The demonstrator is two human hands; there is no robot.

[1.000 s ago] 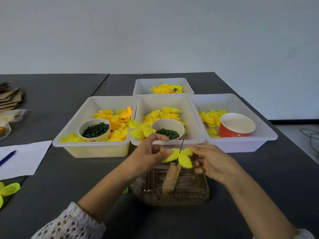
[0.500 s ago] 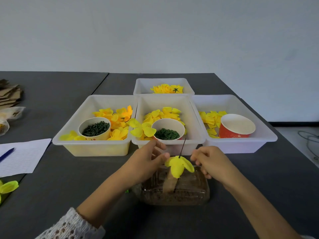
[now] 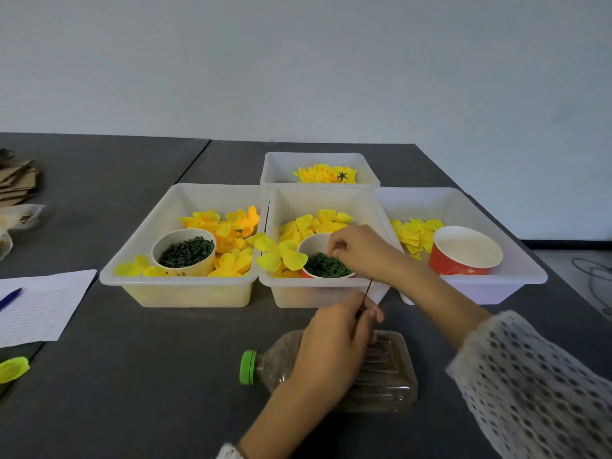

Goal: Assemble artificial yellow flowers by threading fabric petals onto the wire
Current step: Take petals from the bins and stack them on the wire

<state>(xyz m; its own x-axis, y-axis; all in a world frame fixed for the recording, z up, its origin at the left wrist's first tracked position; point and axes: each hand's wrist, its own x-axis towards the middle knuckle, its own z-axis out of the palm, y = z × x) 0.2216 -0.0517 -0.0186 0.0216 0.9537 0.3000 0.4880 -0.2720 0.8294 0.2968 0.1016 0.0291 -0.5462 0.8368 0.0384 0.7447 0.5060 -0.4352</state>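
The left hand [image 3: 341,329] was pinched on the thin, springy wire [image 3: 367,291] above the bottle [image 3: 381,376] on the bench; it seemed best gripped low. The right hand [image 3: 361,251] had its fingertips gathered in the cup [image 3: 314,246] of tiny, light green pieces [image 3: 326,266], likely slippery; whether it held one was unclear.

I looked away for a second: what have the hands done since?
The right hand left the thin dark wire and reached forward into the paper cup of small green pieces. The left hand closed around the wire, hiding the yellow petals. The white plastic trays stayed put.
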